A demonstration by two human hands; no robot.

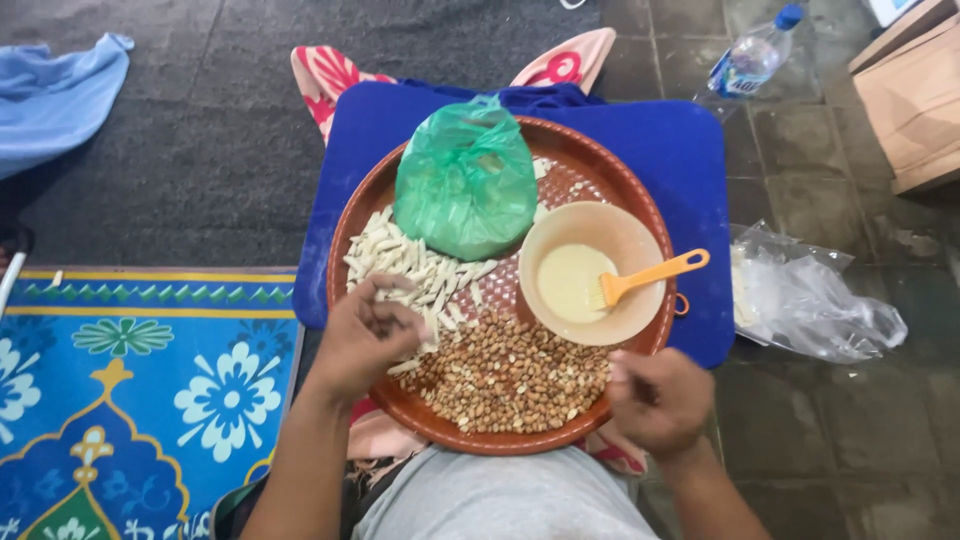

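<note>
Round tray (640, 215): left hand (362, 338) pinches a strip (392, 284), lengthwise sideways.

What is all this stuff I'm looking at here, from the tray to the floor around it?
Round tray: one, reddish-brown, on the blue board.
Blue board: one, under the tray.
Tied plastic bag: one, green, on the tray's far side.
Pale strips: a heap, cream, on the tray's left.
Peanuts: a heap, brown, on the tray's near side.
Bowl: one, beige, holds pale liquid, on the tray's right.
Brush: one, orange, resting in the bowl.
Water bottle: one, clear with blue cap, on the floor.
Clear plastic bag: one, right of the board.
Patterned mat: one, blue, left.
Left hand: among the strips.
Right hand: at the tray's near rim.
</note>
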